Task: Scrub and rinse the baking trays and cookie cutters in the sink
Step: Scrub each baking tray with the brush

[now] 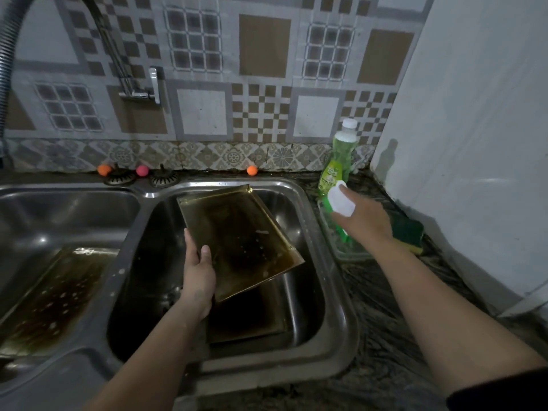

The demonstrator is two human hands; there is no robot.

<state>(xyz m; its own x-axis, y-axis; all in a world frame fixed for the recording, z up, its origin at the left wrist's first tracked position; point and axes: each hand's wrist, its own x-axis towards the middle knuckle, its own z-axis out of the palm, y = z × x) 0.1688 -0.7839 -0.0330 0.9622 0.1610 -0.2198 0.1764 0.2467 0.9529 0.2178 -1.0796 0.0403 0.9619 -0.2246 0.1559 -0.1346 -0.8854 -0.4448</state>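
Note:
My left hand (pixel 198 272) grips the near left edge of a stained, brownish baking tray (pixel 243 235) and holds it tilted over the right sink basin (pixel 314 295). A second dark tray (pixel 246 318) lies on that basin's floor beneath it. A third tray (pixel 50 298), with burnt patches, rests in the left basin (pixel 68 209). My right hand (pixel 363 219) is out over the counter and holds a green container with a white top (pixel 342 201). No cookie cutters are visible.
A tall green dish-soap bottle (pixel 338 161) stands by the wall behind my right hand. A clear shallow dish (pixel 350 252) and a green-and-yellow sponge (pixel 407 231) sit on the dark counter. The tap (pixel 139 87) is mounted on the tiled wall. A white appliance side (pixel 474 143) bounds the right.

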